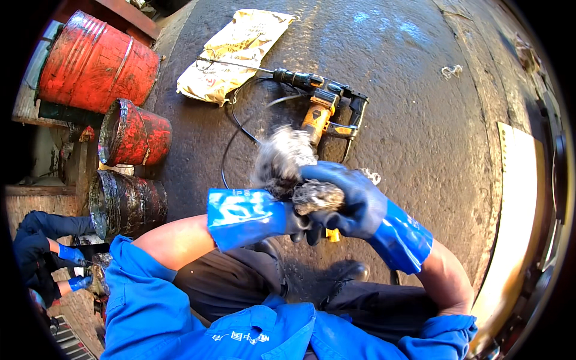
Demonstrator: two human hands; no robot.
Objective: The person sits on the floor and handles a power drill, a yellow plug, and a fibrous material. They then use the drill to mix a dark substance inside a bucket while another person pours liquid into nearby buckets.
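In front of my chest, a tangled wad of grey and white cotton waste (318, 197) is held between both hands. My right hand (357, 195), in a blue rubber glove, curls over the wad from the right. My left hand (294, 223), gloved the same way, grips it from below, its fingers partly hidden. A looser white tuft of the fibre (282, 153) stands up past the hands, blurred. Just beyond lies a yellow and black rotary hammer drill (321, 111) with a long bit, its tip over a cream woven sack (246, 51).
A black cable (223, 159) loops over the dark, wet floor. At left are a red drum (99, 63), a red bucket (141, 133) and a blackened bucket (129, 204). Another person's gloved hand (72, 255) is at lower left. A pale board (513, 222) lies at right.
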